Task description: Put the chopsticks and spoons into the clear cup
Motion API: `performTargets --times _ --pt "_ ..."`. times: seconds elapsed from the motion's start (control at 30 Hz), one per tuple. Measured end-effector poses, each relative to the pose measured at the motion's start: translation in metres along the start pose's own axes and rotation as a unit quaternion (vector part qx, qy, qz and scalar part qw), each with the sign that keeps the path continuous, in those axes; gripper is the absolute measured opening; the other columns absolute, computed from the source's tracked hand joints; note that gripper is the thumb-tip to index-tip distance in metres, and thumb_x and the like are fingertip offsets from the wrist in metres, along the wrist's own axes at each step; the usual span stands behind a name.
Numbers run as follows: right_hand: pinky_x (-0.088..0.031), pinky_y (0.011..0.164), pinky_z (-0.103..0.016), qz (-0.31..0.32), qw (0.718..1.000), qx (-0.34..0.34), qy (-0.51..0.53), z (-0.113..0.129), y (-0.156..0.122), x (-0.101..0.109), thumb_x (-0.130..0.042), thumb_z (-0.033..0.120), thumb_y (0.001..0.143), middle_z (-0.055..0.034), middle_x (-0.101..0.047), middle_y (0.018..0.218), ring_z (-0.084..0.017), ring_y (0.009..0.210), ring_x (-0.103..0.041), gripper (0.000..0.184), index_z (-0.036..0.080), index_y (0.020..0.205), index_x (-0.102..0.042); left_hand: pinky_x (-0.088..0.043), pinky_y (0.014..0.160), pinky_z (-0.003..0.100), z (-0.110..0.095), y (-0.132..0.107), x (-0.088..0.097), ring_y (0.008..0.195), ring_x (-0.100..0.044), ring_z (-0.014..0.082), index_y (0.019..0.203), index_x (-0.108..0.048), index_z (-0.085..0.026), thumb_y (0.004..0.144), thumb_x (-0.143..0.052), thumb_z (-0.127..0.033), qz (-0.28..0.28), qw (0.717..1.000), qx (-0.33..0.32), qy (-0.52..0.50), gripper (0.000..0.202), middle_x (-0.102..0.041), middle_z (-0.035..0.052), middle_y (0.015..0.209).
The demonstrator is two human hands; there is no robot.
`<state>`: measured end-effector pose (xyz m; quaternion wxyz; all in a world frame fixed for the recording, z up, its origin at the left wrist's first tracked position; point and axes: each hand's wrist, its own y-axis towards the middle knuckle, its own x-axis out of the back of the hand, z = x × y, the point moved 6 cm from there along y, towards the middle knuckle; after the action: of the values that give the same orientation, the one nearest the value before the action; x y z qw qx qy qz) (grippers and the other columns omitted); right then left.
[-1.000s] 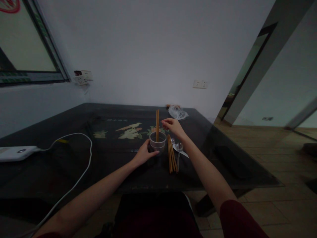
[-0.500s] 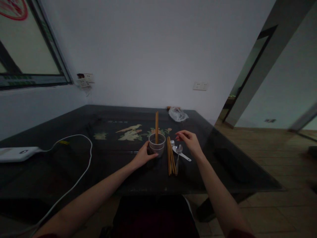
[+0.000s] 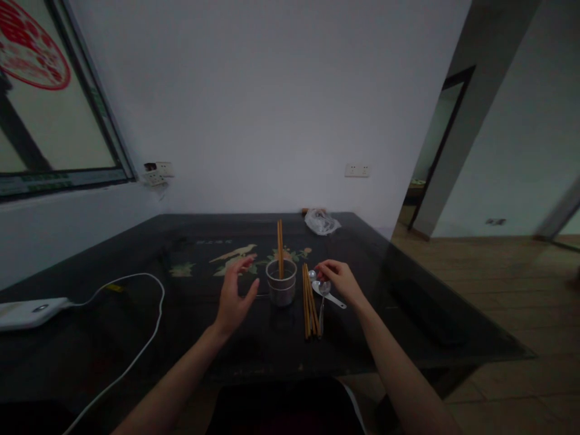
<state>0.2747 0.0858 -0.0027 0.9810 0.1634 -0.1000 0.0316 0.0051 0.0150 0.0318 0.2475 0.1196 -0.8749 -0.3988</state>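
A clear plastic cup (image 3: 281, 284) stands on the dark table (image 3: 136, 254) with a pair of wooden chopsticks (image 3: 280, 246) upright in it. My left hand (image 3: 234, 295) hovers just left of the cup, fingers spread, holding nothing. Several more chopsticks (image 3: 309, 300) lie flat right of the cup. Beside them lie metal spoons (image 3: 324, 291). My right hand (image 3: 340, 280) reaches down onto the spoons with fingers curled; whether it grips one is unclear.
A white power bank (image 3: 27, 311) with a white cable (image 3: 145, 326) lies at the table's left. A crumpled clear plastic bag (image 3: 321, 222) sits at the far edge. The table's right edge borders a wooden floor (image 3: 489, 284) and a doorway.
My left hand has let go of the cup and lifted away to its left. My right hand has come down from the upright chopsticks to the spoons. The camera has tilted slightly.
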Motion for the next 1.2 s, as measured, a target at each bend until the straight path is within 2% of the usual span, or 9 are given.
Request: performTargets --times 0.07,0.2,0.3,0.4,0.57,0.63,0.77,0.9,1.2 --pt "-0.045 0.055 -0.025 0.004 1.0 -0.001 -0.029 -0.002 0.0 0.0 -0.056 0.044 0.076 -0.0023 -0.062 0.062 -0.015 0.056 -0.058 0.03 0.016 0.077 -0.066 -0.044 0.092 0.036 -0.02 -0.003 -0.005 0.097 -0.059 0.0184 0.124 -0.044 -0.023 0.085 -0.05 -0.025 0.066 0.998 -0.017 -0.007 0.039 -0.061 0.0054 0.104" --pt "-0.043 0.056 -0.024 0.011 0.989 0.009 -0.147 -0.003 -0.001 0.0 -0.053 0.036 0.08 -0.0025 -0.065 0.062 -0.015 0.057 -0.059 0.025 0.016 0.076 -0.066 -0.049 0.077 0.028 -0.055 -0.023 -0.056 0.081 -0.062 0.0162 0.12 -0.051 -0.023 0.086 -0.048 -0.028 0.332 0.943 -0.011 -0.027 0.034 -0.065 0.0027 0.092" --pt "-0.042 0.06 -0.023 0.018 0.97 0.015 -0.243 -0.004 -0.001 -0.001 -0.053 0.032 0.082 -0.0045 -0.069 0.069 -0.015 0.064 -0.062 0.023 0.016 0.077 -0.068 -0.048 0.075 0.029 -0.066 -0.029 -0.096 0.081 -0.063 0.0191 0.107 -0.059 -0.022 0.086 -0.047 -0.029 0.405 0.913 -0.009 0.045 0.026 -0.066 0.0062 0.095" --pt "-0.041 0.065 -0.022 0.02 0.947 0.005 -0.321 -0.005 -0.003 -0.002 -0.053 0.031 0.083 -0.0057 -0.071 0.08 -0.016 0.074 -0.064 0.021 0.018 0.081 -0.07 -0.048 0.077 0.035 -0.06 -0.026 -0.135 0.087 -0.064 0.0266 0.099 -0.06 -0.017 0.083 -0.051 -0.03 0.434 0.884 0.004 0.175 0.023 -0.066 0.0129 0.095" --pt "-0.041 0.067 -0.023 0.009 0.92 -0.028 -0.391 -0.001 -0.007 0.002 -0.051 0.03 0.085 -0.006 -0.072 0.087 -0.018 0.083 -0.065 0.022 0.022 0.088 -0.071 -0.048 0.078 0.042 -0.044 -0.012 -0.174 0.093 -0.064 0.0342 0.123 -0.046 -0.006 0.087 -0.042 -0.019 0.417 0.862 0.045 0.285 0.039 -0.065 0.0245 0.096" --pt "-0.041 0.067 -0.024 -0.006 0.908 -0.047 -0.417 0.002 -0.009 0.005 -0.05 0.031 0.086 -0.0064 -0.072 0.089 -0.019 0.085 -0.065 0.022 0.024 0.09 -0.071 -0.048 0.078 0.044 -0.039 -0.008 -0.18 0.095 -0.064 0.0355 0.126 -0.042 -0.004 0.087 -0.037 -0.013 0.412 0.859 0.065 0.298 0.04 -0.064 0.0271 0.097" --pt "-0.041 0.066 -0.026 -0.016 0.891 -0.072 -0.448 0.007 -0.013 0.009 -0.051 0.033 0.085 -0.0082 -0.071 0.092 -0.022 0.086 -0.065 0.023 0.024 0.092 -0.07 -0.048 0.08 0.046 -0.029 -0.005 -0.185 0.097 -0.063 0.0366 0.116 -0.051 -0.003 0.086 -0.036 -0.009 0.416 0.847 0.11 0.313 0.034 -0.064 0.0288 0.098" --pt "-0.041 0.066 -0.026 0.001 0.893 -0.073 -0.444 0.007 -0.014 0.006 -0.05 0.036 0.086 -0.0079 -0.071 0.093 -0.021 0.087 -0.064 0.024 0.024 0.092 -0.07 -0.048 0.08 0.044 -0.022 -0.007 -0.19 0.1 -0.063 0.0361 0.111 -0.056 -0.004 0.084 -0.038 -0.01 0.434 0.829 0.144 0.323 0.033 -0.065 0.028 0.101" --pt "-0.041 0.068 -0.026 0.002 0.899 -0.078 -0.43 0.004 -0.013 0.006 -0.05 0.037 0.087 -0.008 -0.07 0.092 -0.021 0.086 -0.064 0.025 0.024 0.092 -0.07 -0.05 0.08 0.039 -0.024 -0.008 -0.198 0.101 -0.063 0.033 0.104 -0.063 -0.007 0.083 -0.044 -0.017 0.452 0.811 0.142 0.342 0.03 -0.067 0.0246 0.097"
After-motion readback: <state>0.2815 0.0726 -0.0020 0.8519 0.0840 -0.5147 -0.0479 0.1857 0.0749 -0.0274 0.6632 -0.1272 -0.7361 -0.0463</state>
